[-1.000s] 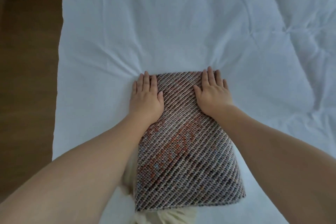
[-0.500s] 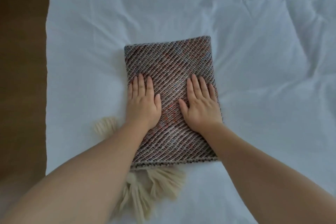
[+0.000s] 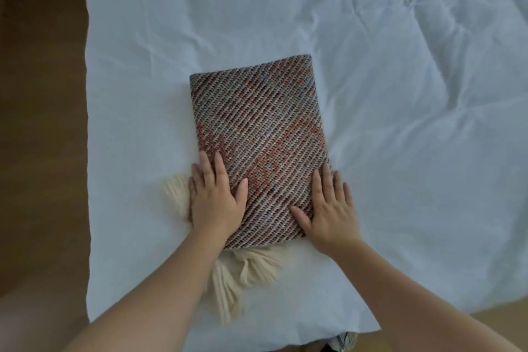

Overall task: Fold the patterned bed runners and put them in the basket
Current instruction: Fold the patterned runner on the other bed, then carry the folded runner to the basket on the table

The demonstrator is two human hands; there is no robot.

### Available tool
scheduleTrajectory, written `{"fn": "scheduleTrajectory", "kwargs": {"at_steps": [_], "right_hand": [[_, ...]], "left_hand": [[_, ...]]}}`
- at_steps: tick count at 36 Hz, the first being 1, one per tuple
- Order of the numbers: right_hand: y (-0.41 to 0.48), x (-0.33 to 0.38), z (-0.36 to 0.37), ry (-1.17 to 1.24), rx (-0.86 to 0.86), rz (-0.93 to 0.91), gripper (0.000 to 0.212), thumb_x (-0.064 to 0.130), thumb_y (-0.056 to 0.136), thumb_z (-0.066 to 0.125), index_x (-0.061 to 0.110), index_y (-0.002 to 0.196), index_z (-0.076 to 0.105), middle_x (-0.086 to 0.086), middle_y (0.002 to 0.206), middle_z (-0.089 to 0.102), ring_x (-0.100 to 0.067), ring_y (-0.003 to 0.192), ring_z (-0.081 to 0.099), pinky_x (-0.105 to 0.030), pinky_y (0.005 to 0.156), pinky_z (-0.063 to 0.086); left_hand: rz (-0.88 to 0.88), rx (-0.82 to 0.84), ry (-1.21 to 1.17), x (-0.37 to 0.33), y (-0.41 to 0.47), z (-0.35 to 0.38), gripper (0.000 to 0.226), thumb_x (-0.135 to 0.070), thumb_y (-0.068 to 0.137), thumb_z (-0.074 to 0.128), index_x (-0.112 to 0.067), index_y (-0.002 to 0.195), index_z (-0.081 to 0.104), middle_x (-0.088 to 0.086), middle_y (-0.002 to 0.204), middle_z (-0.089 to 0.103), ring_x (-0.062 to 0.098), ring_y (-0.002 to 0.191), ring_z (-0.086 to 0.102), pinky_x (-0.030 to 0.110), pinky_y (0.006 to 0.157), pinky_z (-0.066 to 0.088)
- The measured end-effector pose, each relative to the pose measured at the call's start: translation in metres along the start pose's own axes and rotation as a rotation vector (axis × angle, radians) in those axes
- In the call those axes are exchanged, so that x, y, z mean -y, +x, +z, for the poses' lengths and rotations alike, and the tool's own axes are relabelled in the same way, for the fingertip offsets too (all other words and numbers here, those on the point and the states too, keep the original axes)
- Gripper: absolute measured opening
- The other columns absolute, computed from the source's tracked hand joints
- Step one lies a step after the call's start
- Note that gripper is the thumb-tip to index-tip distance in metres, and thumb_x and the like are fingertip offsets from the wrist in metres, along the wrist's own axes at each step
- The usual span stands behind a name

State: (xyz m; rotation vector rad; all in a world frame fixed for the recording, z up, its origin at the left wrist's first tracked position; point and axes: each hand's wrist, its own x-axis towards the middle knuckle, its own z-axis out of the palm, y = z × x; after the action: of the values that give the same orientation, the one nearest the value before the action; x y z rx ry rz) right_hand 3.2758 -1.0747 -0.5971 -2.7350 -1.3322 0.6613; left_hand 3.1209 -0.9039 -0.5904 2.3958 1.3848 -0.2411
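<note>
Your left hand [image 3: 217, 197] lies flat with straight fingers on the near left edge of the folded patterned bed runner [image 3: 257, 128], partly on the white bed sheet [image 3: 400, 94]. Your right hand [image 3: 328, 208] presses flat on the near right corner (neither hand grips anything). The runner lies as a neat rectangle on the sheet near the bed's left side, with cream tassels [image 3: 245, 268] spilling from under its near edge and brown wooden floor [image 3: 43, 151] alongside.

folded patterned runner [image 3: 260, 134] on white bed [image 3: 400, 94], left hand [image 3: 215, 197], right hand [image 3: 328, 208] flat
</note>
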Motion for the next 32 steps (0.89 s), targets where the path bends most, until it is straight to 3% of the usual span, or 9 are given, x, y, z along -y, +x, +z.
{"fn": "scheduleTrajectory", "kwargs": {"at_steps": [4, 7, 10, 13, 16, 19, 22, 28, 32], "right_hand": [[0.025, 0.006, -0.013, 0.081, -0.031, -0.024, 0.101, 0.083, 0.08, 0.01, 0.015, 0.15, -0.014, -0.013, 0.158, -0.014, -0.026, 0.147, -0.008, -0.037, 0.118, -0.004], [0.047, 0.011, -0.031, 0.3, -0.052, 0.017, 0.099, 0.081, 0.08, 0.029, 0.024, 0.151, -0.011, -0.008, 0.161, 0.0, -0.024, 0.146, 0.008, -0.037, 0.117, 0.012], [0.079, 0.019, -0.057, 0.541, -0.142, 0.157, 0.088, 0.068, 0.076, 0.057, 0.034, 0.145, 0.014, 0.0, 0.145, 0.037, -0.018, 0.119, 0.048, -0.036, 0.097, 0.041], [0.105, 0.024, -0.075, 0.889, -0.113, 0.369, 0.069, 0.057, 0.069, 0.072, 0.031, 0.126, 0.042, 0.008, 0.114, 0.062, -0.007, 0.087, 0.06, -0.029, 0.077, 0.048], [0.118, 0.022, -0.084, 1.029, 0.058, 0.493, 0.054, 0.041, 0.068, 0.082, 0.02, 0.11, 0.056, 0.0, 0.099, 0.069, -0.018, 0.082, 0.068, -0.039, 0.078, 0.057], [0.121, 0.023, -0.096, 1.128, 0.187, 0.533, 0.055, 0.027, 0.066, 0.087, 0.012, 0.11, 0.057, -0.007, 0.095, 0.071, -0.024, 0.079, 0.071, -0.044, 0.073, 0.059], [0.114, 0.027, -0.109, 1.125, 0.206, 0.502, 0.058, 0.025, 0.067, 0.087, 0.009, 0.113, 0.056, -0.009, 0.097, 0.072, -0.025, 0.08, 0.072, -0.045, 0.073, 0.059], [0.069, 0.038, -0.148, 1.077, 0.048, 0.455, 0.035, 0.027, 0.072, 0.083, 0.018, 0.098, 0.062, -0.002, 0.089, 0.072, -0.018, 0.075, 0.071, -0.039, 0.072, 0.059], [0.017, 0.035, -0.189, 1.112, -0.097, 0.478, 0.036, 0.029, 0.071, 0.083, 0.02, 0.098, 0.06, 0.0, 0.089, 0.071, -0.014, 0.075, 0.07, -0.032, 0.066, 0.057]], "left_hand": [[-0.029, -0.065, -0.202, -0.004, 0.021, -0.012, 0.085, -0.058, 0.091, 0.031, -0.005, 0.15, -0.001, 0.022, 0.157, -0.001, 0.036, 0.144, 0.011, 0.043, 0.116, 0.015], [-0.113, -0.106, -0.375, -0.004, 0.043, -0.027, 0.088, -0.054, 0.091, 0.044, -0.005, 0.15, 0.001, 0.018, 0.156, 0.014, 0.032, 0.142, 0.019, 0.041, 0.116, 0.02], [-0.229, -0.148, -0.459, -0.005, 0.072, -0.045, 0.083, -0.057, 0.084, 0.055, -0.006, 0.142, 0.025, 0.015, 0.14, 0.044, 0.034, 0.127, 0.044, 0.048, 0.104, 0.039], [-0.395, -0.064, -0.579, -0.003, 0.088, -0.054, 0.081, -0.061, 0.071, 0.067, -0.008, 0.126, 0.041, 0.008, 0.123, 0.057, 0.031, 0.109, 0.057, 0.043, 0.092, 0.048], [-0.503, 0.16, -0.872, 0.01, 0.088, -0.056, 0.08, -0.057, 0.061, 0.08, -0.009, 0.12, 0.057, 0.001, 0.111, 0.063, 0.022, 0.094, 0.063, 0.032, 0.086, 0.049], [-0.463, 0.349, -1.1, 0.02, 0.084, -0.06, 0.06, -0.036, 0.062, 0.086, -0.012, 0.113, 0.065, 0.004, 0.108, 0.07, 0.02, 0.089, 0.068, 0.034, 0.087, 0.051], [-0.374, 0.231, -1.007, 0.019, 0.077, -0.067, 0.043, -0.037, 0.06, 0.081, -0.02, 0.097, 0.069, 0.001, 0.098, 0.072, 0.018, 0.085, 0.069, 0.034, 0.084, 0.053], [-0.141, 0.152, -0.901, -0.006, 0.048, -0.108, 0.038, -0.04, 0.076, 0.075, -0.021, 0.106, 0.063, -0.005, 0.1, 0.069, 0.014, 0.089, 0.066, 0.033, 0.082, 0.052], [-0.01, 0.123, -0.882, -0.031, 0.024, -0.151, 0.035, -0.039, 0.079, 0.073, -0.023, 0.106, 0.058, -0.007, 0.098, 0.066, 0.014, 0.089, 0.063, 0.033, 0.079, 0.051]]}}
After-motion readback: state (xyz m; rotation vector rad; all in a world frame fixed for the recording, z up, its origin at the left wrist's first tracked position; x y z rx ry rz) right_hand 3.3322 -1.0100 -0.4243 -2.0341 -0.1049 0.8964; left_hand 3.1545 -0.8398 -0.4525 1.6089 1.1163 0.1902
